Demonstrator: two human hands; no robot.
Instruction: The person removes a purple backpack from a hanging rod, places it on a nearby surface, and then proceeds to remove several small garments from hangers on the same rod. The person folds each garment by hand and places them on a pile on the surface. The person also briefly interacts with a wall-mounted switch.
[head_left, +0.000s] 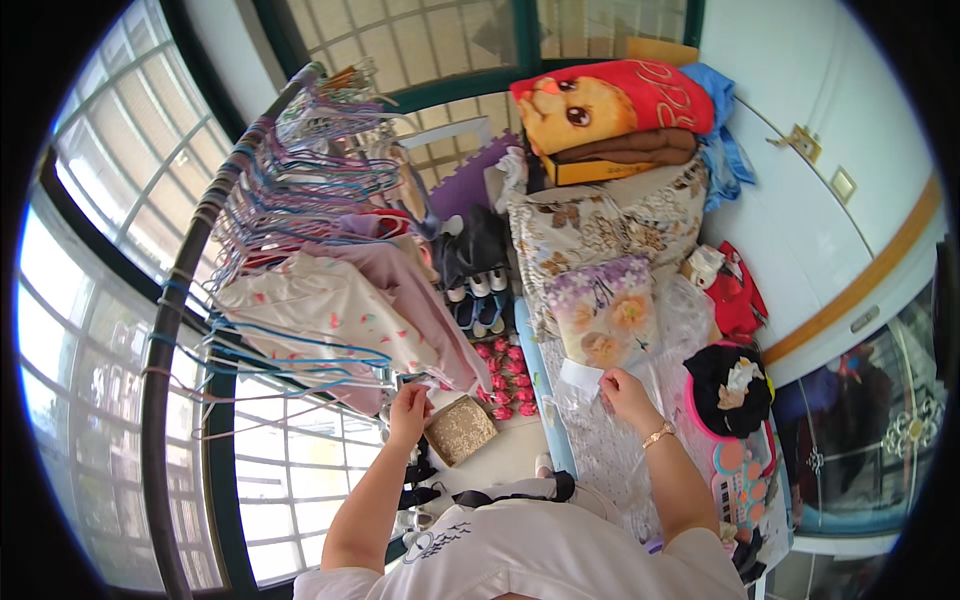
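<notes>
My right hand (627, 399), with a bracelet at the wrist, pinches the corner of a small white card or sheet of paper (579, 374). The paper is just below a floral pillow (606, 309) with purple and peach flowers. My left hand (409, 412) is raised with its fingers curled together, close to the lower ends of blue plastic clothes hangers (300, 347). Whether those fingers hold anything is hidden. Below and right of that hand is an open patterned box (460, 432) on the floor.
A metal rail (196, 247) packed with hangers runs along the left, carrying a pale patterned garment (322, 304) and a pink one (420, 300). Shoes (480, 311) and red artificial flowers (511, 379) are on the floor. A pink-rimmed basin (694, 409) holds black cloth at right.
</notes>
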